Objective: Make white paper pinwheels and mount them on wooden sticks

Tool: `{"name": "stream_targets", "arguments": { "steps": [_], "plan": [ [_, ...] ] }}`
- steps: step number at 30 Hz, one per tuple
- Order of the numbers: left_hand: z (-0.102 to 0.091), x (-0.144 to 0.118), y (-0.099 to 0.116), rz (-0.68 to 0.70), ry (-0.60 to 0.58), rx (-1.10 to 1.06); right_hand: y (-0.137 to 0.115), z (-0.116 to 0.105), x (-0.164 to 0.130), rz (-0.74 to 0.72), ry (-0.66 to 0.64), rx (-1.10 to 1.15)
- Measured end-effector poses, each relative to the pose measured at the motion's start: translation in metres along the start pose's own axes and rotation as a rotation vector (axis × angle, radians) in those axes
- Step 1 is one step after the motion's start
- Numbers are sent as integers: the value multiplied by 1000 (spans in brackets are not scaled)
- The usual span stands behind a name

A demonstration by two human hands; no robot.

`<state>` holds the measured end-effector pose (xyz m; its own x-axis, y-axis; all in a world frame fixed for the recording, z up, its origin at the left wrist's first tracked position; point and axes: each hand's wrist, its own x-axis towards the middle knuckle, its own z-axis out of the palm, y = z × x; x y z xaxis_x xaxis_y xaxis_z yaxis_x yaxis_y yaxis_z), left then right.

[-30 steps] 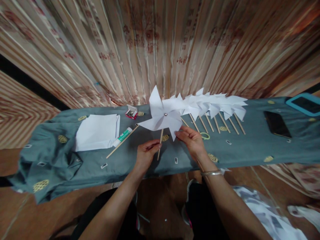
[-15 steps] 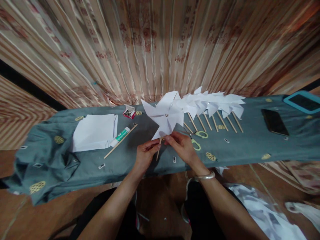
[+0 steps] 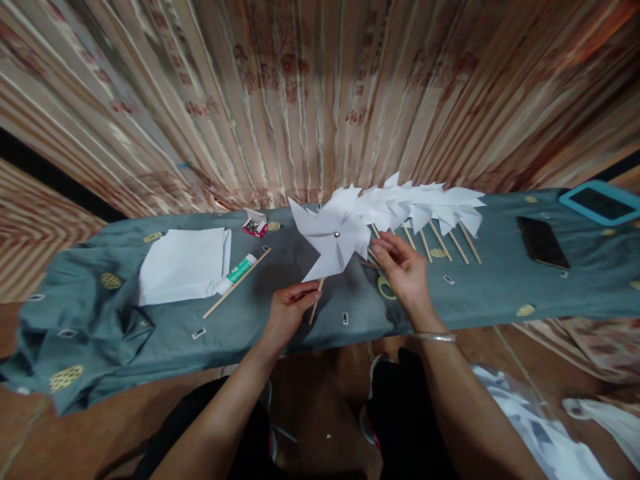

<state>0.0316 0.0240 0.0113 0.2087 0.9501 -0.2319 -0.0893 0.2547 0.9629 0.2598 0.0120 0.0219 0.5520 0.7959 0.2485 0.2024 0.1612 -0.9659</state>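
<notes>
Nearest, the left hand [image 3: 290, 308] is pinched shut on the wooden stick [image 3: 315, 301] of a white paper pinwheel [image 3: 331, 238], held just above the cloth-covered desk [image 3: 480, 293]. Right of it, the right hand [image 3: 404, 270] has loosely spread fingers touching a pinwheel blade. Farther right lies a row of finished pinwheels [image 3: 425, 205]; far left, paper sheets [image 3: 183, 263] and a glue tube [image 3: 238, 271].

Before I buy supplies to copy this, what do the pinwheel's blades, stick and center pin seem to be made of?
The blades look like plain white paper, matte, with crisp folds. The stick, pinched by the left hand, looks like thin bare wood or bamboo, pale tan and unpainted. The pin looks like metal, since it glints silver, though it is too small to be sure. The right hand is at a blade's edge.
</notes>
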Motion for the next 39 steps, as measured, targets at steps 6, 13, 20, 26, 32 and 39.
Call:
{"name": "stream_targets", "arguments": {
  "steps": [6, 13, 20, 26, 32, 39],
  "plan": [
    [0, 1, 0, 7, 3, 16, 2, 7, -2, 85, -88, 113],
    [-1, 1, 3, -6, 68, -10, -7, 12, -6, 230, -98, 212],
    [-2, 2, 2, 16, 95, -4, -14, 24, -21, 303, -195, 232],
    [-1, 3, 0, 16, 90, -12, -17, 35, -30, 315, -303, 265],
    [0, 2, -1, 30, 34, -18, -25, 40, -42, 209, -455, 140],
    [-2, 3, 0, 38, 45, 12, -37, 23, -44, 3, -440, -109]
  ]
}}
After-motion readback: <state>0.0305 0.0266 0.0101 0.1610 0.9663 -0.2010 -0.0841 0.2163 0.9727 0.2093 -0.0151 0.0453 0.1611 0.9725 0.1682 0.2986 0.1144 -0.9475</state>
